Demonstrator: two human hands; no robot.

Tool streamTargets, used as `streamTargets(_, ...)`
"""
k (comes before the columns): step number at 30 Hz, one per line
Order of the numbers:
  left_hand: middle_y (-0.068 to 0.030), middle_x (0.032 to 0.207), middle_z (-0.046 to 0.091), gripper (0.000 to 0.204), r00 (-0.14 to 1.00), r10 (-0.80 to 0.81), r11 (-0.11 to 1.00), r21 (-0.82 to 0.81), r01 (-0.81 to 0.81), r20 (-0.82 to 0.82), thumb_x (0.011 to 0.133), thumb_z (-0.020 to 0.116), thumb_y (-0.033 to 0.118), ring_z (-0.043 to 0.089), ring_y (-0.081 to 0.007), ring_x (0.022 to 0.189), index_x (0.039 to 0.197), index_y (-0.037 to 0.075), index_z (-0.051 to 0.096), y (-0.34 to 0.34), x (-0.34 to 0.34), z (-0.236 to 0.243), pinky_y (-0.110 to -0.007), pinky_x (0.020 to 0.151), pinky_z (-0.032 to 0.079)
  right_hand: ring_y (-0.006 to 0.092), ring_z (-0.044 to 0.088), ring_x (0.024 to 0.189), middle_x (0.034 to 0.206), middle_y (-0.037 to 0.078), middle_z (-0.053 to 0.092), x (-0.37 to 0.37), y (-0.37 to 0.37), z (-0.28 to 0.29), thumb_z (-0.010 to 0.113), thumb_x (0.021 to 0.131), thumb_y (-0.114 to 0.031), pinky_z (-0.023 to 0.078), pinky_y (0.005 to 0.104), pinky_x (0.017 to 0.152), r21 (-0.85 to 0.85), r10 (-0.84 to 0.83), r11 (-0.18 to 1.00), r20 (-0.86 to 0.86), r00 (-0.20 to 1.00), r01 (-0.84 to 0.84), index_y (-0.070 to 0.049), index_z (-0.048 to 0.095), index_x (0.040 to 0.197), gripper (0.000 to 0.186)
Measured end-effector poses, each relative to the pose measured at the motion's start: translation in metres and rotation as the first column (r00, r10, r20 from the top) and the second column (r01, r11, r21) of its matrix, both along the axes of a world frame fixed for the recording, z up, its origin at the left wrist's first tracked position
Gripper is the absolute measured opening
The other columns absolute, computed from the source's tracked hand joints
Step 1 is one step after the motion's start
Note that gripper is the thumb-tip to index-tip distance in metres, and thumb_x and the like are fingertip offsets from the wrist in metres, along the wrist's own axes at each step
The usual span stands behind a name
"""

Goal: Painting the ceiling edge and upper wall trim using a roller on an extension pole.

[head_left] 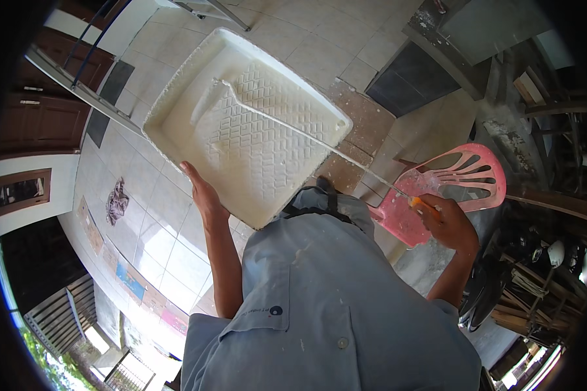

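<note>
My left hand grips the near edge of a white paint tray coated in white paint, holding it up in front of me. My right hand is closed on the orange handle of a paint roller. Its long thin white rod reaches up and left across the ribbed slope of the tray, and the roller sleeve lies in the tray's deep end. Below the hands, my grey shirt fills the lower middle.
A pink plastic chair stands right beside my right hand. Pale floor tiles lie below, with a crumpled rag on the left. Ladder rails run at upper left. Wooden boards and clutter crowd the right side.
</note>
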State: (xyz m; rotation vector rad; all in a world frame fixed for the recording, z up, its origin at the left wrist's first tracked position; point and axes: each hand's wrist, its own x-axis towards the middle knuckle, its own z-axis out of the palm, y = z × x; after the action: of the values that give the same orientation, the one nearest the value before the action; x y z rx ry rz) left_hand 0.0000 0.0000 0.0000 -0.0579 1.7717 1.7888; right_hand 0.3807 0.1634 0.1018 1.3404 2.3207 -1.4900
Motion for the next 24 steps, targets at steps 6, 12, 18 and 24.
streamTargets(6,-0.0137,0.147,0.032,0.09,1.0,-0.005,0.998,-0.068,0.004,-0.015,0.09,0.035,0.07,0.038,-0.0276,0.129,0.147,0.002,0.023,-0.001,-0.001,0.008,-0.036,0.104,0.036,0.0312,0.063,0.074,0.083,0.019,0.065,-0.015,-0.002,-0.002,0.056,0.092,-0.025,0.047,0.0352,0.067,0.036,0.021,0.999,0.008,1.0,-0.021,-0.002,0.063,0.104,0.027)
streamTargets(12,-0.0162,0.144,0.036,0.094,1.0,0.008,0.998,-0.061,-0.01,-0.026,0.088,0.035,0.072,0.041,-0.0287,0.127,0.145,-0.002,0.026,-0.008,0.008,0.002,-0.037,0.102,0.039,0.0328,0.064,0.077,0.085,0.019,0.066,0.0,0.004,0.009,0.055,0.092,-0.024,0.048,0.0354,0.07,-0.034,0.03,0.999,0.086,0.996,-0.028,0.0,0.063,0.104,0.028)
streamTargets(18,-0.0145,0.146,0.033,0.089,1.0,0.007,0.997,-0.083,-0.007,-0.001,0.09,0.034,0.069,0.038,-0.0277,0.129,0.147,0.002,0.022,-0.005,0.005,0.003,-0.037,0.104,0.036,0.0338,0.064,0.076,0.085,0.018,0.066,-0.014,0.013,0.006,0.056,0.092,-0.024,0.048,0.0357,0.07,0.012,0.011,1.0,0.03,0.999,-0.011,0.0,0.063,0.103,0.027)
streamTargets(24,-0.0152,0.144,0.035,0.089,0.996,0.06,0.998,0.026,-0.062,0.066,0.09,0.035,0.07,0.042,-0.0292,0.126,0.146,0.001,0.024,0.0,0.014,0.008,-0.04,0.101,0.04,0.0342,0.058,0.066,0.076,0.019,0.063,-0.008,0.037,0.012,0.055,0.093,-0.025,0.045,0.0378,0.063,-0.025,0.089,0.996,0.116,0.989,-0.086,0.001,0.063,0.099,0.027)
